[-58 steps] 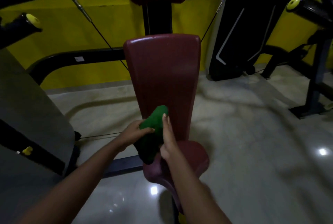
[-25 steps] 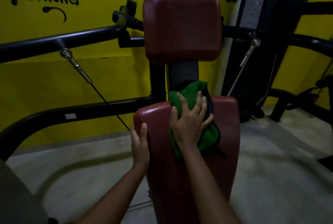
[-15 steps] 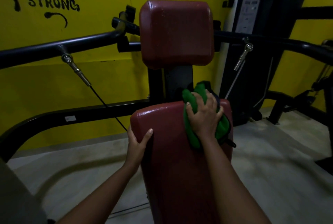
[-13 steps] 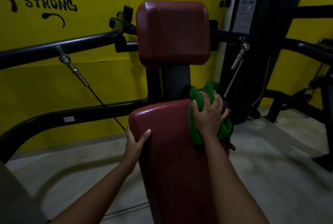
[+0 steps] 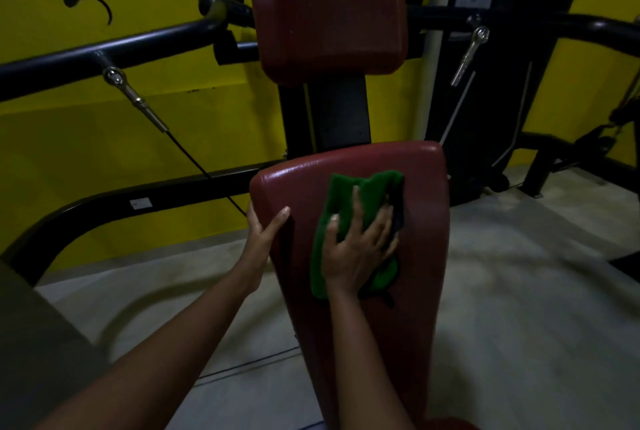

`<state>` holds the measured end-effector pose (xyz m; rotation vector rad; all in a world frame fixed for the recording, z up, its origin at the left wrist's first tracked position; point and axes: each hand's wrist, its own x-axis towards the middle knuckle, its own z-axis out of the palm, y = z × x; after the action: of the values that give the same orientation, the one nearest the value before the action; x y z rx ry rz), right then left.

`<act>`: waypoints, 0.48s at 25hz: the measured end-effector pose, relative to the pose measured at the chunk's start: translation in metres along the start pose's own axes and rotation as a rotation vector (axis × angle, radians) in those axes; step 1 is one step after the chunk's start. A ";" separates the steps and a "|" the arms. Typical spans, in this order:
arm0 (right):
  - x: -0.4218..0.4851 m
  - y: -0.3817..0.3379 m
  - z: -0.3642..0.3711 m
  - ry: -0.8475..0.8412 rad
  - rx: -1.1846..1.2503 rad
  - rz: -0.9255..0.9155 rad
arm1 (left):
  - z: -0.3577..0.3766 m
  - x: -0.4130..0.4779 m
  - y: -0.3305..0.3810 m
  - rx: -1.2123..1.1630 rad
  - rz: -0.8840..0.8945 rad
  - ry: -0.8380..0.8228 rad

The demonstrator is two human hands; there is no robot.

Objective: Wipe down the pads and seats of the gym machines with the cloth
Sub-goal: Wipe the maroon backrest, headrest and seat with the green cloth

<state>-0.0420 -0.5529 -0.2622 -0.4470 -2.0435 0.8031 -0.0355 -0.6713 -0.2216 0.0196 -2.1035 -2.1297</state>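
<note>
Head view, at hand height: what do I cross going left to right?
The curved black frame tube → left hand gripping the left edge of the back pad → green cloth, pressed flat under the right hand → the pad's bare right side → pale floor.

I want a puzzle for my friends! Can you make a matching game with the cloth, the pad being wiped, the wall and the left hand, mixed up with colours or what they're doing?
Things:
1. cloth
2. back pad
3. wall
4. left hand

Matches:
A. yellow
B. holds the pad's edge
C. green
D. dark red

Pairs: 1-C, 2-D, 3-A, 4-B
</note>
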 end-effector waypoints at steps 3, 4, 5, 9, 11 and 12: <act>0.000 0.034 -0.002 0.112 0.132 0.402 | 0.000 -0.005 -0.010 0.030 -0.003 -0.020; 0.000 0.037 -0.005 0.116 0.215 0.583 | 0.001 -0.006 -0.014 0.028 -0.006 -0.026; 0.001 0.033 -0.009 0.100 0.290 0.733 | 0.001 -0.006 -0.017 0.021 -0.012 -0.029; 0.009 -0.025 -0.021 -0.005 0.242 0.392 | 0.000 -0.004 -0.020 -0.026 -0.022 -0.059; 0.024 -0.031 -0.017 -0.061 0.117 0.039 | -0.001 -0.002 -0.025 -0.025 -0.020 -0.075; 0.040 -0.021 -0.015 -0.049 0.078 -0.023 | -0.002 -0.003 -0.025 -0.026 -0.025 -0.079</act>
<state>-0.0517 -0.5391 -0.2176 -0.3624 -2.0507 0.8848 -0.0344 -0.6725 -0.2473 -0.0418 -2.1296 -2.2065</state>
